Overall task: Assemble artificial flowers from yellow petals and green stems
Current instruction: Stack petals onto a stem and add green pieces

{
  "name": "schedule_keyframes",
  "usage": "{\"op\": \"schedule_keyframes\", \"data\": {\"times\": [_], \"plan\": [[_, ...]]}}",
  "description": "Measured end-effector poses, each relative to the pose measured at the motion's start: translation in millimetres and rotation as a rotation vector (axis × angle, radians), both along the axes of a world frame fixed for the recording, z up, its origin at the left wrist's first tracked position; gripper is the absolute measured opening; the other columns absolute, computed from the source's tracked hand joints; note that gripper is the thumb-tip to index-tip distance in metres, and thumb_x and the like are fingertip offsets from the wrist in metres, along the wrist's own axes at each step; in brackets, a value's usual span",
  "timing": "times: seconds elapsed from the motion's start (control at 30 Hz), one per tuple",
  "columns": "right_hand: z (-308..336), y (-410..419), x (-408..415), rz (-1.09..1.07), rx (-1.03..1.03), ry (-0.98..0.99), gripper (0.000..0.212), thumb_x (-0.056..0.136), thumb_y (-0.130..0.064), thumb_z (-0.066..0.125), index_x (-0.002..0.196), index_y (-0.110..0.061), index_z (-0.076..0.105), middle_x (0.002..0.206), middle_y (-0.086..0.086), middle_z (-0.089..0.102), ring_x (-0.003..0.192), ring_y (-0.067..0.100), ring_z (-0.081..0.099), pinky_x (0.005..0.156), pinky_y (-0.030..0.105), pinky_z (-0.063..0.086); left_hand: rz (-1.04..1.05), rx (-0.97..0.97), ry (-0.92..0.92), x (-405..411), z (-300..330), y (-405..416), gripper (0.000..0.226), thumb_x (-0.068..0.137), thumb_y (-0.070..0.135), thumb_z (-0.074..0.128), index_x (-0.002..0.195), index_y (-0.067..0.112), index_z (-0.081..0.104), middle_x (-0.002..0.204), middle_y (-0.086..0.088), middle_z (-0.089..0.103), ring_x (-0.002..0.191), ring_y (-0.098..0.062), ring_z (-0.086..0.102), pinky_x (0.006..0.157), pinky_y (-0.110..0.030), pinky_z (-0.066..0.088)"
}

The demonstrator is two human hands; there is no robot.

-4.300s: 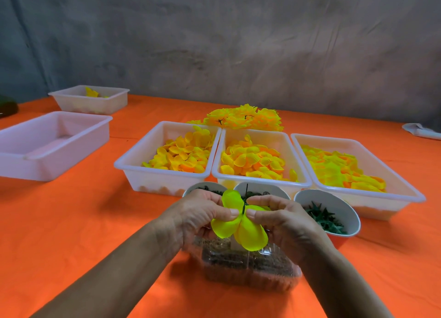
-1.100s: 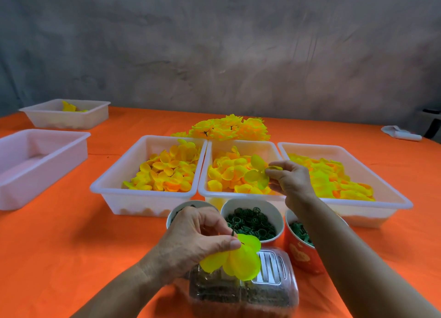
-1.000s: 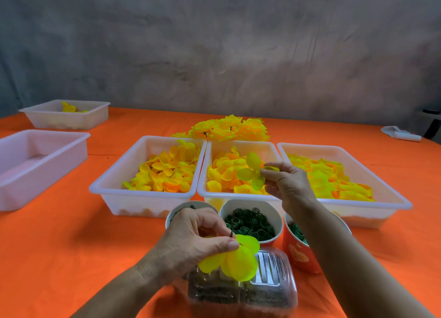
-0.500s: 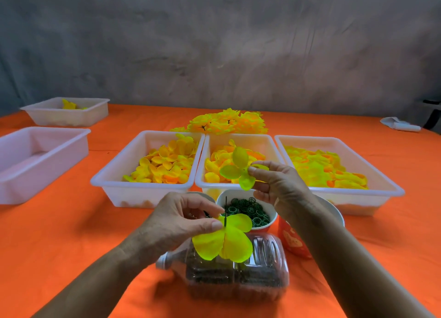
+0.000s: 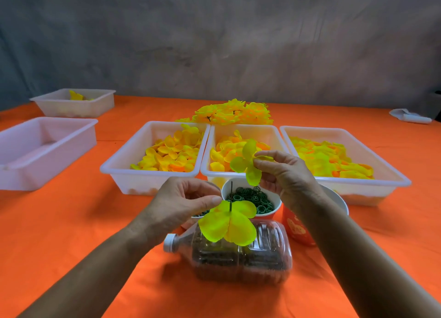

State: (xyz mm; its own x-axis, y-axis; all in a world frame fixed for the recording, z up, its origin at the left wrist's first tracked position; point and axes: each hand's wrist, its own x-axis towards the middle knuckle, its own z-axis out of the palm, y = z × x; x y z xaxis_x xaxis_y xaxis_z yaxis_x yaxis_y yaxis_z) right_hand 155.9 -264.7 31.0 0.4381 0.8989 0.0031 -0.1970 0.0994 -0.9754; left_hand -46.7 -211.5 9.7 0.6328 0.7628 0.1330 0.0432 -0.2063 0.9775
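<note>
1. Left hand [image 5: 181, 204] pinches a green stem [image 5: 231, 196] with large yellow petals [image 5: 229, 224] above the bottle [image 5: 241, 258].
2. Right hand [image 5: 284, 174] pinches a smaller petal cluster [image 5: 247, 166] over the middle tray [image 5: 243, 174].

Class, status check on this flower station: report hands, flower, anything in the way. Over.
Left hand pinches stem with large petal layer. Right hand pinches smaller petal piece, apart, above ring cup. Nothing between them.
</note>
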Motion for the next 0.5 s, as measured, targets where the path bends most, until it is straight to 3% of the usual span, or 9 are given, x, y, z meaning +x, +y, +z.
{"op": "schedule_keyframes", "data": {"times": [0.13,0.37,0.43,0.5], "plan": [[-0.6,2.7,-1.6,-0.036,-0.005,0.013,0.014,0.081,0.002,0.065,0.082,-0.011,0.063,0.061,0.002,0.07,0.05,0.01,0.065,0.042,0.017,0.047,-0.005,-0.007,0.005,2.7,-1.7,0.2,0.022,0.059,0.026,0.074,0.078,0.013,0.075,0.078,0.0,0.074,0.071,-0.004,0.063,0.065,-0.016,0.051],[-0.9,7.5,-1.9,-0.104,-0.031,0.006,0.012,0.079,0.004,0.067,0.078,-0.007,0.062,0.056,0.004,0.068,0.045,0.011,0.062,0.042,0.018,0.049,-0.075,0.012,-0.026,5.4,-1.2,-3.9,0.022,0.054,0.029,0.078,0.071,0.015,0.076,0.07,0.0,0.071,0.067,-0.005,0.062,0.062,-0.015,0.05],[-1.6,8.3,-1.7,-0.132,-0.043,-0.01,0.013,0.078,0.005,0.068,0.076,-0.007,0.062,0.054,0.004,0.067,0.044,0.011,0.062,0.041,0.018,0.048,-0.068,0.048,0.0,5.9,-1.4,-6.0,0.03,0.048,0.034,0.081,0.073,0.018,0.076,0.063,0.004,0.064,0.061,-0.006,0.055,0.058,-0.016,0.046],[-2.3,9.0,-1.8,-0.155,-0.052,-0.022,0.012,0.078,0.005,0.067,0.076,-0.006,0.062,0.055,0.004,0.066,0.043,0.01,0.062,0.04,0.017,0.048,-0.056,0.13,0.047,6.5,-1.8,-7.2,0.032,0.049,0.034,0.084,0.076,0.019,0.077,0.065,-0.002,0.059,0.061,-0.009,0.049,0.058,-0.022,0.041]]}}
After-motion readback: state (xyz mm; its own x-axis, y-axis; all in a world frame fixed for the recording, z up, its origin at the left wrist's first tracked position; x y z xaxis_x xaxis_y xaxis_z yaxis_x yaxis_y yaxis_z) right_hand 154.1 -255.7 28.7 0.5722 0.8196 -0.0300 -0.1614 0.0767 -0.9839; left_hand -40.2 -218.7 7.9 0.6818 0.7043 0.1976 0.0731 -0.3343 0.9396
